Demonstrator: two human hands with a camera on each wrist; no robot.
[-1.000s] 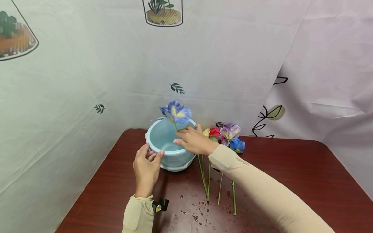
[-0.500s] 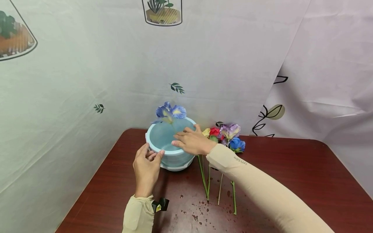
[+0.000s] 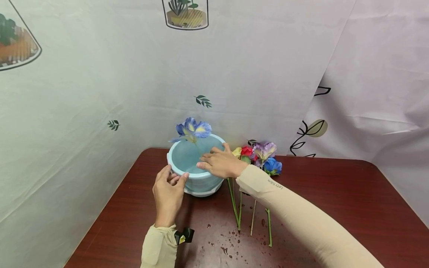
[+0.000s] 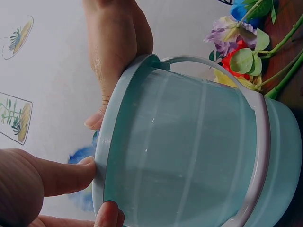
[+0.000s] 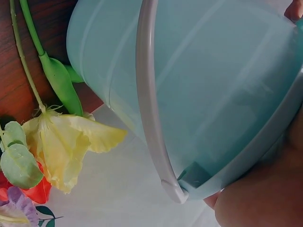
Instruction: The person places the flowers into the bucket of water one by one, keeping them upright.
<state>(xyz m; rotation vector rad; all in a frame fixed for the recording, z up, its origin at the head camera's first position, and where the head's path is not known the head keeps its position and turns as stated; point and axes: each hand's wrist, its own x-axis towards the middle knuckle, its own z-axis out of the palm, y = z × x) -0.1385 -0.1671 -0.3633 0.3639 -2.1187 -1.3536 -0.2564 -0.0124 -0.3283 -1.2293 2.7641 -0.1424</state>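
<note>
A pale blue bucket point(image 3: 201, 183) stands near the back of the dark red table. My left hand point(image 3: 168, 191) holds its near left rim, thumb and fingers against the edge, as the left wrist view also shows. My right hand point(image 3: 221, 162) reaches over the right rim with fingers extended inside and thumb apart. A blue iris point(image 3: 192, 130) with yellow markings leans to the back left above the bucket. Its thin stem runs down to my right fingers and is hidden behind them. In the left wrist view the iris point(image 4: 84, 161) shows partly behind the rim.
Several artificial flowers lie right of the bucket: a yellow one point(image 5: 61, 146), a red one point(image 3: 247, 151), a purple one point(image 3: 264, 150) and a blue one point(image 3: 273, 166). Their green stems point(image 3: 269, 227) point towards me. Water drops point(image 3: 224, 251) dot the table. A printed cloth point(image 3: 254, 74) hangs behind.
The blue iris has turned and tilted left towards the bucket's back rim. My right hand has shifted slightly left. My left hand stays at the rim.
</note>
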